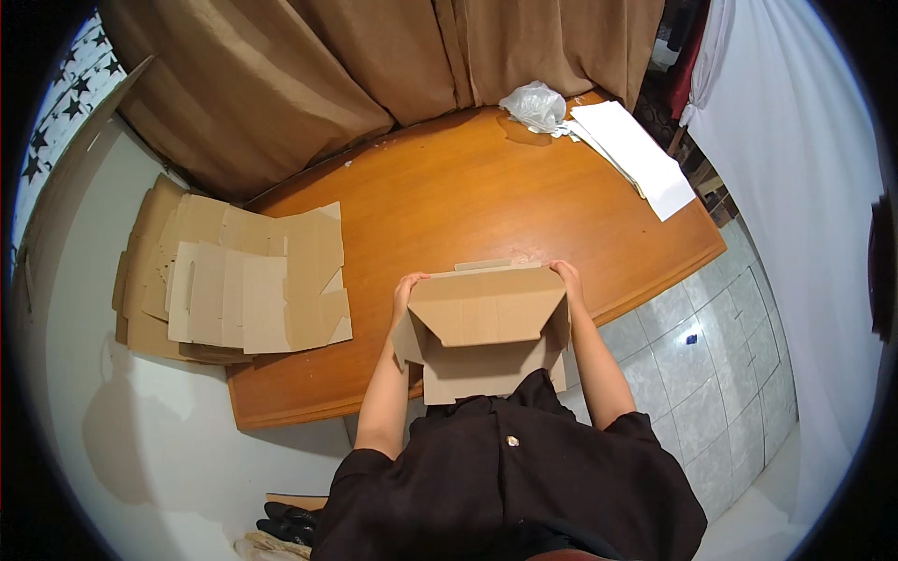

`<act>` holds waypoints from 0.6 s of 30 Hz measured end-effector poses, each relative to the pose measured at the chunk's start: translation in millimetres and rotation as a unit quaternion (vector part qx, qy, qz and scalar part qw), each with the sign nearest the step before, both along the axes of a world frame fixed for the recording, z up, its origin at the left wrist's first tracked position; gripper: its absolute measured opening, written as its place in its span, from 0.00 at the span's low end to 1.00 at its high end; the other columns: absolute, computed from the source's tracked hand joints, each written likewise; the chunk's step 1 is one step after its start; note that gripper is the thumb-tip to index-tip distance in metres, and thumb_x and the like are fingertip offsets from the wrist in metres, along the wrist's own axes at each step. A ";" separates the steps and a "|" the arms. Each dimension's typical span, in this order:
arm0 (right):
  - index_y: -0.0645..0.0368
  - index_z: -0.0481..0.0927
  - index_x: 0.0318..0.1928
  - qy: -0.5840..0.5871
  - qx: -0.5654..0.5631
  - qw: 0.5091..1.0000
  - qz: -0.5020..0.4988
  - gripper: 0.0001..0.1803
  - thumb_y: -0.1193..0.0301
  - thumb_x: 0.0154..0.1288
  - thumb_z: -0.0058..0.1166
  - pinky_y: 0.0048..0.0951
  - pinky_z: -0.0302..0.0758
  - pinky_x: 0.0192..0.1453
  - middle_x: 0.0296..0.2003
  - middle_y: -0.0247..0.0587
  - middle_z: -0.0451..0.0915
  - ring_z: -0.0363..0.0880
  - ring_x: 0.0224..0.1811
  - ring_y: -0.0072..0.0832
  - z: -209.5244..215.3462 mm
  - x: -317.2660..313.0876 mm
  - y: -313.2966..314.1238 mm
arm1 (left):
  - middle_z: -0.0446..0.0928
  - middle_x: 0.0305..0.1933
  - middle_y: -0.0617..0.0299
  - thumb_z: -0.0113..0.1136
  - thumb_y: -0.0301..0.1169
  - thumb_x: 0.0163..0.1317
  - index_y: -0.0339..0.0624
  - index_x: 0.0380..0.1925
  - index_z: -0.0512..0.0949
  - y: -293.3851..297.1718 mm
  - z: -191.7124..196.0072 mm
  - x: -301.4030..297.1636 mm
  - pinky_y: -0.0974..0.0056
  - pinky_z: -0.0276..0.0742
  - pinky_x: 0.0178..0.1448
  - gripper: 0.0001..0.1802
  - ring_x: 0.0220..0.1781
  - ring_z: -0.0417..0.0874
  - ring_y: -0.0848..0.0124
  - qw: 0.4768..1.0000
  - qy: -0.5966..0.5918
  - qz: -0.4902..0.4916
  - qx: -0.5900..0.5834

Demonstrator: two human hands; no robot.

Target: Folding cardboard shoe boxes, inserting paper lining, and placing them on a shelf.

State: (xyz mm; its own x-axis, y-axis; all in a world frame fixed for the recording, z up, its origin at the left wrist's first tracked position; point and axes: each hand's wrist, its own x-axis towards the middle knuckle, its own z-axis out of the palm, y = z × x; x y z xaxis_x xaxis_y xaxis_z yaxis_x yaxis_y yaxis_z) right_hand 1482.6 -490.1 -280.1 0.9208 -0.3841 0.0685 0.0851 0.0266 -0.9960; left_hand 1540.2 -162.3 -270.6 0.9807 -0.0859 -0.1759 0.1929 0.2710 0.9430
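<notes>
You have the open cardboard box (483, 307) in both hands at the near edge of the wooden table (421, 201), roughly midway along it; you cannot tell here whether its base rests on the wood. Your left hand (404, 294) is curled around the box's far left corner, fingers bent close against the board. Your right hand (567, 277) is bent around the far right corner in the same way, so 2 hands grip 1 box. Its open side faces you, with 1 tapered flap slanting across the opening and 1 panel reaching past the table's near edge to your dark shirt (505, 467).

On the table's left end lies a pile of flattened cardboard (262, 280). By its far edge, right of the middle, sits a crumpled clear plastic bag (535, 106); white sheets (638, 159) lie along its right edge. Brown curtains (374, 56) hang behind the table.
</notes>
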 end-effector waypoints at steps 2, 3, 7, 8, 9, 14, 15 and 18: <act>0.67 0.80 0.30 0.067 0.101 0.993 0.000 0.13 0.70 0.57 0.46 0.23 0.69 0.39 0.27 0.38 0.79 0.75 0.32 0.23 -11.2 9.6 -3.5 | 0.74 0.28 0.61 0.46 0.35 0.61 0.37 0.33 0.77 -14.4 13.5 2.6 0.68 0.71 0.37 0.14 0.32 0.75 0.70 0.997 0.065 0.015 -0.043; 0.67 0.80 0.30 0.068 0.102 0.992 -0.008 0.13 0.70 0.57 0.46 0.23 0.69 0.39 0.27 0.38 0.79 0.75 0.32 0.23 -17.2 14.1 -6.1 | 0.74 0.27 0.61 0.46 0.35 0.61 0.38 0.33 0.77 -20.0 20.5 4.3 0.68 0.71 0.35 0.14 0.30 0.75 0.70 0.991 0.105 0.045 -0.066; 0.64 0.81 0.33 0.147 -0.077 0.982 -0.089 0.13 0.67 0.58 0.49 0.24 0.71 0.38 0.27 0.39 0.80 0.77 0.33 0.25 -15.9 33.5 -7.6 | 0.73 0.28 0.64 0.46 0.38 0.64 0.39 0.38 0.75 -6.3 -7.6 20.6 0.68 0.71 0.35 0.14 0.30 0.74 0.72 0.989 0.124 0.057 -0.054; 0.62 0.81 0.34 0.179 -0.220 0.948 -0.146 0.13 0.65 0.59 0.50 0.25 0.72 0.36 0.28 0.40 0.80 0.78 0.32 0.25 -10.1 36.5 -0.9 | 0.73 0.28 0.64 0.46 0.38 0.64 0.39 0.38 0.75 3.2 -26.9 24.1 0.68 0.71 0.35 0.14 0.30 0.74 0.72 0.989 0.125 0.063 -0.054; 0.62 0.81 0.34 0.178 -0.220 0.948 -0.142 0.13 0.65 0.59 0.50 0.25 0.72 0.36 0.28 0.40 0.80 0.78 0.32 0.25 -10.3 39.8 -1.3 | 0.73 0.37 0.61 0.43 0.43 0.65 0.39 0.43 0.73 12.8 -46.6 29.1 0.67 0.70 0.44 0.20 0.39 0.74 0.69 0.988 0.101 0.085 -0.084; 0.57 0.78 0.46 0.115 0.037 0.968 -0.218 0.17 0.60 0.65 0.45 0.28 0.74 0.30 0.36 0.40 0.78 0.77 0.31 0.27 -5.2 20.8 -34.8 | 0.62 0.65 0.53 0.31 0.58 0.66 0.45 0.63 0.61 40.0 -27.9 54.2 0.59 0.62 0.61 0.35 0.65 0.64 0.62 0.992 0.103 0.062 0.043; 0.57 0.78 0.46 0.117 0.037 0.967 -0.225 0.17 0.60 0.65 0.45 0.28 0.74 0.30 0.36 0.40 0.78 0.77 0.31 0.27 5.9 6.8 -33.8 | 0.62 0.65 0.53 0.31 0.58 0.66 0.45 0.63 0.61 40.0 -15.1 49.0 0.59 0.62 0.61 0.35 0.65 0.64 0.62 0.992 0.106 0.055 0.044; 0.58 0.73 0.51 0.109 0.132 0.973 -0.157 0.22 0.55 0.68 0.41 0.30 0.74 0.41 0.43 0.41 0.75 0.76 0.37 0.28 19.0 -32.2 -15.9 | 0.61 0.65 0.53 0.27 0.61 0.65 0.45 0.65 0.58 49.9 10.8 27.6 0.58 0.54 0.67 0.38 0.65 0.61 0.61 0.995 0.097 -0.012 0.018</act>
State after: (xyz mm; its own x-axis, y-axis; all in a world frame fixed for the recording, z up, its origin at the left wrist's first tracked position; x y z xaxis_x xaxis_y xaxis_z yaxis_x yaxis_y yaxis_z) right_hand 1450.5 -506.0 -261.0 0.7369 -0.6263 -0.2544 -0.0814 0.2913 -0.9531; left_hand 1567.8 -112.4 -259.9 0.9258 -0.1000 -0.3645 0.3779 0.2309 0.8966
